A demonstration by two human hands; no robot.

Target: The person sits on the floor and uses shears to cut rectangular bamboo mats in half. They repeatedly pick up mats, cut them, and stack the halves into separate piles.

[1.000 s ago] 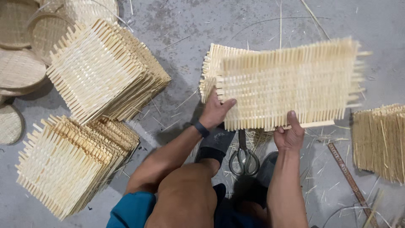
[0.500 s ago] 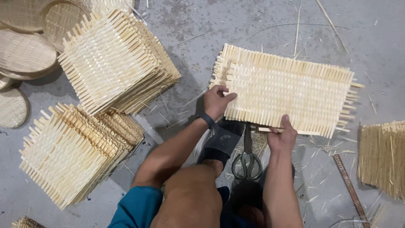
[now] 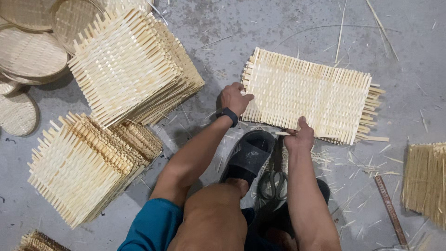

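A rectangular woven bamboo mat [image 3: 309, 95] lies flat on the grey concrete floor, loose strip ends sticking out at its right side. My left hand [image 3: 234, 98], a dark watch on its wrist, grips the mat's left edge. At the near edge my right hand [image 3: 301, 135] pinches the mat, thumb on top. Scissors [image 3: 274, 179] lie on the floor between my feet, just under my right forearm. My left foot in a black sandal [image 3: 248, 155] rests below the mat.
Two tall stacks of the same woven mats stand at the left: one at the back [image 3: 130, 65], one nearer [image 3: 88, 165]. Round woven trays [image 3: 30, 53] lie at the far left. A bundle of bamboo strips [image 3: 425, 179] and a ruler [image 3: 390, 209] lie at the right.
The mat was held up and tilted a second ago; both hands have lowered it and it now lies flat on the floor. My view has shifted slightly.
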